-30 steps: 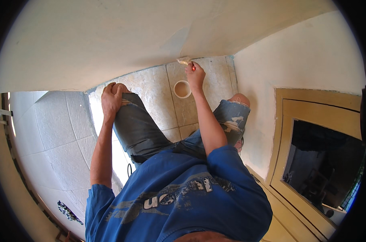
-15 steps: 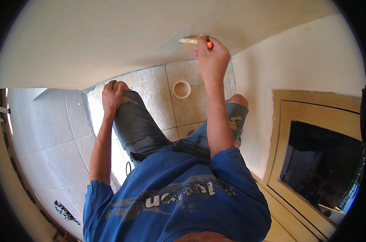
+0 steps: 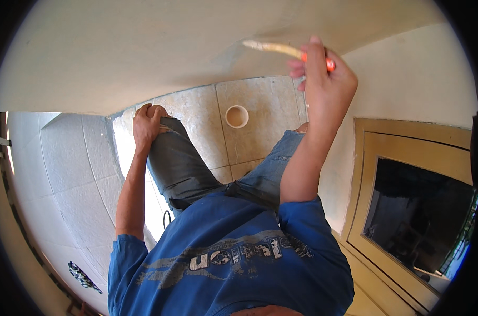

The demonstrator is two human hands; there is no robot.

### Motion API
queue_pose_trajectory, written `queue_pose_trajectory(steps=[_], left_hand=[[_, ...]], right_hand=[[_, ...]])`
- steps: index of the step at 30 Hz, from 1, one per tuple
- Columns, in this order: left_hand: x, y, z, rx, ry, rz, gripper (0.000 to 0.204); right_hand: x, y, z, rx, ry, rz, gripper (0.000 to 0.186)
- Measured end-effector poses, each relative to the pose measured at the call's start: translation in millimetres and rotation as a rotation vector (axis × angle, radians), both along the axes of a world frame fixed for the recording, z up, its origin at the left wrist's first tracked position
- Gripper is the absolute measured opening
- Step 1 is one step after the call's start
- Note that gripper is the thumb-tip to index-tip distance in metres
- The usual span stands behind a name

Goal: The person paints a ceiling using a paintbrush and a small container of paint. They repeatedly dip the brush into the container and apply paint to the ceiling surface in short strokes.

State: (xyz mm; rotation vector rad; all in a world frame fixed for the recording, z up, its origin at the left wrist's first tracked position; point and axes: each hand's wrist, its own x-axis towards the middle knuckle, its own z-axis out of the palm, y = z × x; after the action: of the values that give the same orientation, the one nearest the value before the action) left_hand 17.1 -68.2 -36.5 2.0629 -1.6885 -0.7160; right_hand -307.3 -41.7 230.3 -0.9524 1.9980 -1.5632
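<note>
My right hand [image 3: 326, 79] is closed round the orange handle of a paintbrush [image 3: 278, 48]. Its pale bristle end points left, close to the beige wall [image 3: 144, 58], where a greyish patch shows; whether it touches cannot be made out. On my left knee rests my left hand [image 3: 146, 125], laid over the kneecap with nothing in it. Between my knees a small round cup [image 3: 237, 116] stands on the tiled floor, with light-brown liquid inside.
Beige floor tiles [image 3: 199, 105] meet the wall ahead. At the right, a yellow-brown wooden frame [image 3: 359, 174] surrounds a dark glass pane [image 3: 415, 205]. Paler tiles [image 3: 65, 158] lie at the left, with a dark patterned object [image 3: 85, 277] on them.
My right hand has moved right with the paintbrush, and more of the brush now shows. My left hand and the cup have stayed in place.
</note>
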Motion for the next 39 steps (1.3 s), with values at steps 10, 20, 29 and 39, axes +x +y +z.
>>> queue_pose_trajectory(steps=[10, 20, 29, 39], left_hand=[[0.5, -2.0, 0.2, -0.004, 0.005, -0.023, 0.053], [0.9, 1.5, 3.9, -0.016, 0.016, -0.006, 0.052], [0.1, -0.3, 5.7, 0.002, 0.001, -0.026, 0.053], [-1.2, -0.8, 0.2, -0.027, -0.006, -0.035, 0.054]], right_hand=[[-77.8, -23.6, -314.1, 0.229, 0.243, 0.114, 0.026], [-84.1, -44.2, -374.7, 0.106, 0.277, 0.098, 0.024], [-79.5, -53.7, -216.4, -0.035, 0.270, 0.055, 0.027], [-59.9, -42.8, -30.1, -0.096, 0.208, 0.056, 0.031]])
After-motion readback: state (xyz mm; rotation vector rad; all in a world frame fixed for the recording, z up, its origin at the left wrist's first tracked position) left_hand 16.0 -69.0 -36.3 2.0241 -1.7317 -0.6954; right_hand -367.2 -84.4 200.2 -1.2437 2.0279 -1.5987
